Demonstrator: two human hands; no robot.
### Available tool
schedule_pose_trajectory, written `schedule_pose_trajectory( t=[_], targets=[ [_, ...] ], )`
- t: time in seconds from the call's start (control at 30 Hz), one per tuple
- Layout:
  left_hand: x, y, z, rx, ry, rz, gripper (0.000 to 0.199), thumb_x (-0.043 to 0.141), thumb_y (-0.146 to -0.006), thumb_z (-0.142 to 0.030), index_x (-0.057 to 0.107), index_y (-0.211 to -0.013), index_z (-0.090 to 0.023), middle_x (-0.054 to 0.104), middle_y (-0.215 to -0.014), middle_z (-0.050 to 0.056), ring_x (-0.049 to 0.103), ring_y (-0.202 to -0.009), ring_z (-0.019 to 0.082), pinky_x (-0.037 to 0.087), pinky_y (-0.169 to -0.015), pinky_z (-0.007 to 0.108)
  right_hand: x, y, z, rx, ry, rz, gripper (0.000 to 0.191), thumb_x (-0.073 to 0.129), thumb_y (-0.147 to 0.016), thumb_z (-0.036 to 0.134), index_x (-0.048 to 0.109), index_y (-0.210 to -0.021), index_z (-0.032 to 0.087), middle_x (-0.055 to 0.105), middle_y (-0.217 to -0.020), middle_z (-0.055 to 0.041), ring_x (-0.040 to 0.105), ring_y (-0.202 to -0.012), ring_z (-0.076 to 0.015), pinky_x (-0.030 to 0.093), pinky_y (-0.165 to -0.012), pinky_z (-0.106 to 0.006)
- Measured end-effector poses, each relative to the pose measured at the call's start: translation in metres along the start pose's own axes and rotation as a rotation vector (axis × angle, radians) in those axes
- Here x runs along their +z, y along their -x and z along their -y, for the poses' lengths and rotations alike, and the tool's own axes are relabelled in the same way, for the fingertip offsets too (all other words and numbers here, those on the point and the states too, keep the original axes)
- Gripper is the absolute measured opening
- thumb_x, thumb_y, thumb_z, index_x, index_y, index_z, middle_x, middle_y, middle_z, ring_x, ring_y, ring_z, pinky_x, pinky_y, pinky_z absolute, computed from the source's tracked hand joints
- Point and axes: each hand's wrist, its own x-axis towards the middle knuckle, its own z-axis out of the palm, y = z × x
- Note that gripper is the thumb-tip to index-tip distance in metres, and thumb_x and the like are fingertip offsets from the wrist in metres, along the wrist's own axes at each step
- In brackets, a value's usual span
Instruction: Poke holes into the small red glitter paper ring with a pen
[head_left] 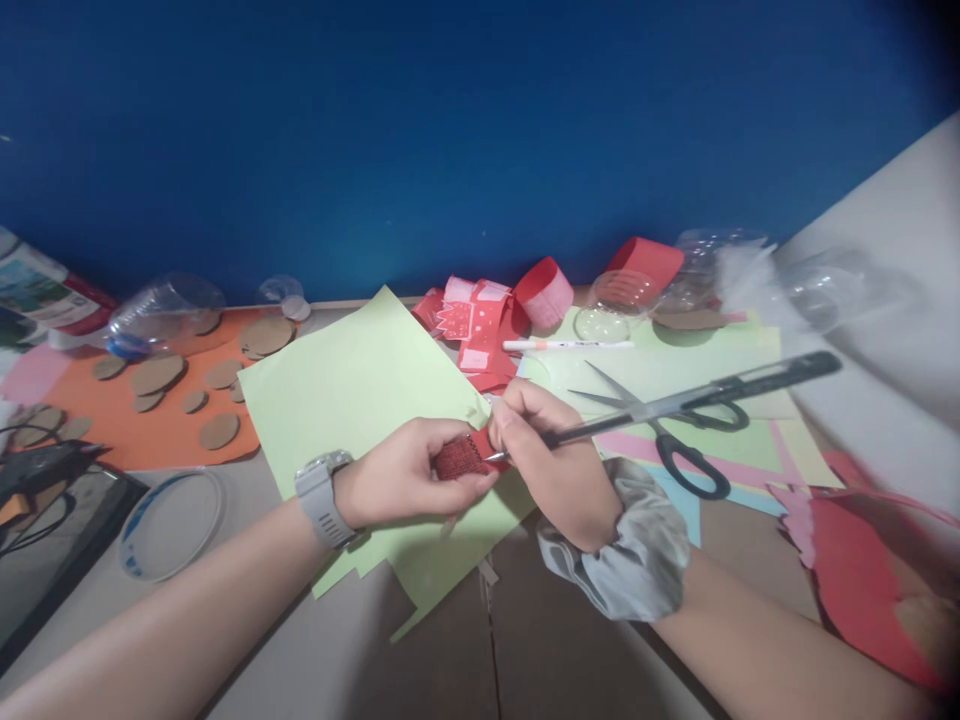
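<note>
My left hand point(420, 468), a grey watch point(328, 498) on its wrist, is closed around a small red paper piece point(459, 458) covered in dark marks. My right hand point(551, 455) is closed on a pen point(675, 405) with a clear barrel and dark end. The pen's tip rests at the red piece, between both hands. Fingers of the right hand also lie against the piece's far edge, though their exact contact is hidden. Under the hands spreads a light green paper sheet point(352, 375) with a cut lower edge.
Black-handled scissors point(664, 430) lie right on coloured sheets. Red paper shapes point(480, 320) and a white marker point(568, 345) sit behind my hands. Cardboard discs point(157, 374) lie on orange paper point(180, 430) at left, near a tape roll point(172, 525). A blue panel point(450, 140) stands behind.
</note>
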Motion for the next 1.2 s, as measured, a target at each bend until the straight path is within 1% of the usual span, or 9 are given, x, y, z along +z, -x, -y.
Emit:
schedule_pose_trajectory(
  t=[0.13,0.33,0.43,0.63,0.83,0.93,1.03,1.2],
  targets=[
    [0.0005,0.0001,0.0002,-0.009,0.01,0.002,0.023,0.06,-0.084,-0.033,0.05,-0.079,-0.014,0.058,-0.055,-0.001,0.057,-0.046,0.009,0.044,-0.044,0.016,-0.0013,-0.0006,-0.0013,-0.015,0.012,0.022,0.026,0.042,-0.087,0.018,0.039,-0.062,0.02,0.036,-0.056,0.0056,0.035,-0.053,-0.0093,0.031,-0.051,-0.023],
    [-0.0003,0.0006,0.002,-0.001,0.0,-0.005,0.023,0.06,-0.084,-0.033,0.05,-0.078,-0.014,0.058,-0.055,-0.001,0.056,-0.046,0.009,0.044,-0.045,0.016,-0.0007,0.0013,-0.0016,-0.023,0.044,0.006,0.025,0.043,-0.086,0.017,0.038,-0.062,0.021,0.036,-0.056,0.0056,0.036,-0.052,-0.0094,0.031,-0.05,-0.023],
    [-0.0005,0.0006,0.0015,-0.006,-0.002,-0.003,0.022,0.06,-0.084,-0.033,0.05,-0.078,-0.014,0.058,-0.055,-0.001,0.056,-0.047,0.009,0.044,-0.045,0.016,-0.0012,0.0014,-0.0017,-0.03,0.058,0.018,0.025,0.043,-0.086,0.017,0.038,-0.062,0.021,0.036,-0.056,0.0054,0.036,-0.052,-0.0096,0.031,-0.05,-0.023],
    [-0.0005,0.0005,0.0,-0.013,-0.023,-0.013,0.023,0.06,-0.083,-0.032,0.049,-0.075,-0.014,0.054,-0.056,-0.001,0.052,-0.047,0.008,0.041,-0.044,0.017,-0.0019,0.0011,-0.0012,-0.027,0.054,-0.003,0.025,0.044,-0.086,0.018,0.04,-0.061,0.021,0.037,-0.056,0.0046,0.036,-0.052,-0.0102,0.031,-0.049,-0.024],
    [-0.0007,-0.0001,-0.0001,-0.019,-0.047,-0.031,0.025,0.061,-0.082,-0.033,0.047,-0.072,-0.014,0.05,-0.057,-0.003,0.048,-0.048,0.007,0.035,-0.044,0.016,-0.0022,0.0012,-0.0022,-0.035,0.052,0.026,0.026,0.042,-0.087,0.019,0.039,-0.061,0.021,0.034,-0.055,0.0049,0.034,-0.051,-0.0099,0.029,-0.048,-0.024],
    [-0.0009,-0.0006,-0.0001,-0.032,-0.041,-0.012,0.024,0.059,-0.083,-0.033,0.048,-0.074,-0.014,0.051,-0.057,-0.002,0.05,-0.048,0.007,0.037,-0.044,0.017,-0.0021,0.0008,-0.0032,-0.047,0.05,0.029,0.027,0.042,-0.088,0.019,0.038,-0.061,0.021,0.033,-0.056,0.0052,0.033,-0.051,-0.0098,0.029,-0.048,-0.023],
    [-0.0009,-0.0009,-0.0007,-0.018,-0.045,-0.015,0.024,0.059,-0.083,-0.033,0.048,-0.074,-0.014,0.051,-0.057,-0.002,0.05,-0.048,0.008,0.038,-0.045,0.017,-0.0019,0.0003,-0.0028,-0.042,0.064,0.039,0.027,0.042,-0.087,0.018,0.038,-0.061,0.021,0.034,-0.055,0.0054,0.034,-0.052,-0.0097,0.03,-0.049,-0.023],
    [-0.0008,-0.0001,-0.0018,-0.016,-0.017,-0.005,0.021,0.059,-0.083,-0.03,0.048,-0.075,-0.014,0.051,-0.059,-0.002,0.051,-0.049,0.008,0.039,-0.045,0.017,-0.0018,0.0006,-0.0018,-0.028,0.06,0.021,0.025,0.042,-0.087,0.017,0.039,-0.062,0.021,0.036,-0.056,0.0054,0.035,-0.052,-0.0097,0.03,-0.049,-0.023]
  ],
)
